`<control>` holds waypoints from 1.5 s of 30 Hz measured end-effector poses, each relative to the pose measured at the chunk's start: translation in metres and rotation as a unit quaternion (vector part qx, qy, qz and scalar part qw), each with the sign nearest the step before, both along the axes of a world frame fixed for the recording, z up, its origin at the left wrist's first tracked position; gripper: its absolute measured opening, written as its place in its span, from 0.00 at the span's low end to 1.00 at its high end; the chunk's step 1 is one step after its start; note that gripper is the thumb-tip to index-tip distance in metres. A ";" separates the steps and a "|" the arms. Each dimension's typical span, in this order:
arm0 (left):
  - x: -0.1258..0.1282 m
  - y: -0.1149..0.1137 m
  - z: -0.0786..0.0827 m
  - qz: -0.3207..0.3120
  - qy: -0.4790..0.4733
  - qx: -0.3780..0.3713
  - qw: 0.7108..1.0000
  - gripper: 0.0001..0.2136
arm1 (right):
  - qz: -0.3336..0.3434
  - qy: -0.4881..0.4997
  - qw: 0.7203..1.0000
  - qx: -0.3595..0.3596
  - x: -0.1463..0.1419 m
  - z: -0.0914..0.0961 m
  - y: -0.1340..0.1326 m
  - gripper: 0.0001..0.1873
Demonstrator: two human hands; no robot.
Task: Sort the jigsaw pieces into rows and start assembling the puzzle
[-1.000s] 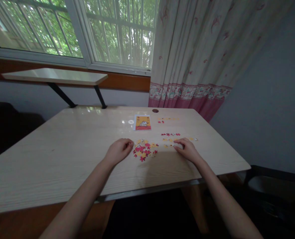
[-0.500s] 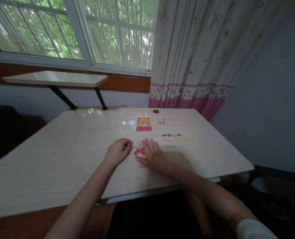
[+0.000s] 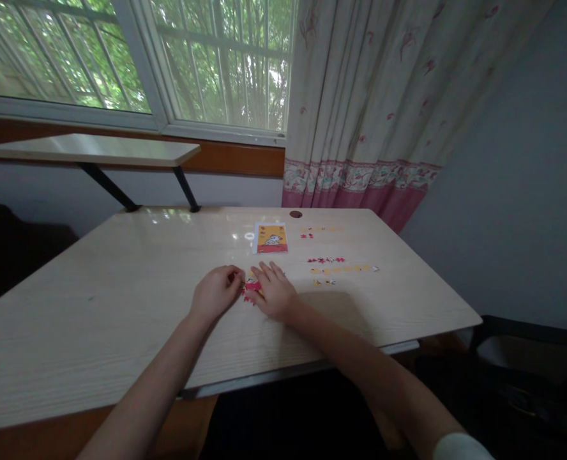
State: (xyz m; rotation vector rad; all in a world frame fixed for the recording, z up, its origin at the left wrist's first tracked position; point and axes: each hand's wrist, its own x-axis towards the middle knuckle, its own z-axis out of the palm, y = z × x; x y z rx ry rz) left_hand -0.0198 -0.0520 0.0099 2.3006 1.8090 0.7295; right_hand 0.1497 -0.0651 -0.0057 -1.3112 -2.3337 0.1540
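Note:
A heap of small red and yellow puzzle pieces (image 3: pixel 250 283) lies on the pale wooden table (image 3: pixel 120 300), mostly covered by my hands. My right hand (image 3: pixel 274 292) lies flat over the heap with its fingers stretched out. My left hand (image 3: pixel 215 292) rests just left of the heap, its fingers curled against the pieces; whether they hold one is hidden. A small orange picture card (image 3: pixel 271 237) lies farther back. Rows of sorted puzzle pieces (image 3: pixel 343 269) lie to the right of my hands.
A narrow shelf (image 3: pixel 92 149) on black brackets stands behind the table under the window. A curtain (image 3: pixel 370 102) hangs at the back right. A round cable hole (image 3: pixel 295 214) sits near the table's far edge. The table's near edge runs below my forearms.
My right hand has moved from the sorted rows on the right to the heap and now lies flat on it, pushing it left toward my left hand.

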 end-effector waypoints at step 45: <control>0.015 -0.010 0.003 -0.137 -0.138 -0.007 0.981 0.10 | -0.039 0.170 0.984 0.042 0.022 0.002 0.012 0.11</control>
